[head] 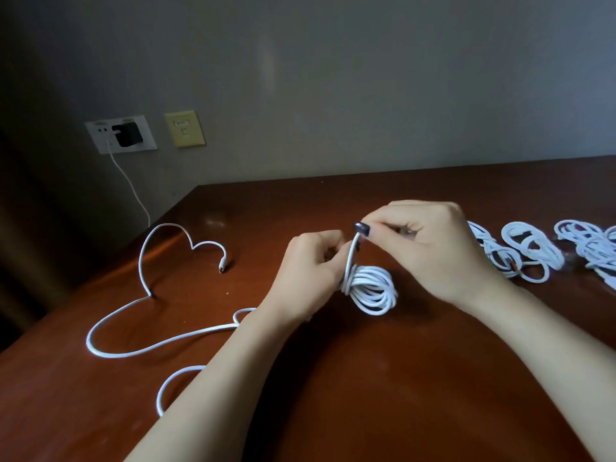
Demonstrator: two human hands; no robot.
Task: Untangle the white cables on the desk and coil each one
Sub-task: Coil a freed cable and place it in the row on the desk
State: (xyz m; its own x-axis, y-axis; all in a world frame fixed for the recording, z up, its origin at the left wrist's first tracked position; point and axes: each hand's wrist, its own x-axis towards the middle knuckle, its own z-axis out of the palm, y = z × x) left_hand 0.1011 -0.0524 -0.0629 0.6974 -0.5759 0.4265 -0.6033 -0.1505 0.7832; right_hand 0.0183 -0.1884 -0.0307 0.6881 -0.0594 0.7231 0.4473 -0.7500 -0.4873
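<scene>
A: Surface and room?
B: A glossy reddish-brown desk (400, 378) is seen, set against a plain grey wall (333, 78). At far left on the wall a white socket plate (100, 138) is mounted, with a black adapter (126, 135) plugged in. A yellowish plate (184, 128) is fixed just right of it. A thin white lead (131, 188) is hung from the socket down to the desk's far-left edge.
A: Task cables?
B: A coiled bundle (371, 290) is held on edge at desk centre; contact with the top cannot be told. A loose cable (143, 261) is looped across the left side, its connector (222, 266) lying left of the hands. Finished coils (526, 251) are laid at the right, with more cut off by the right edge. Whether the lead joins the loose cable cannot be told.
A: Grips?
B: The bundle's left side is gripped by the curled fingers of the left hand (310, 265). The strand rising from the bundle is pinched at its top between thumb and fingers of the right hand (430, 248).
</scene>
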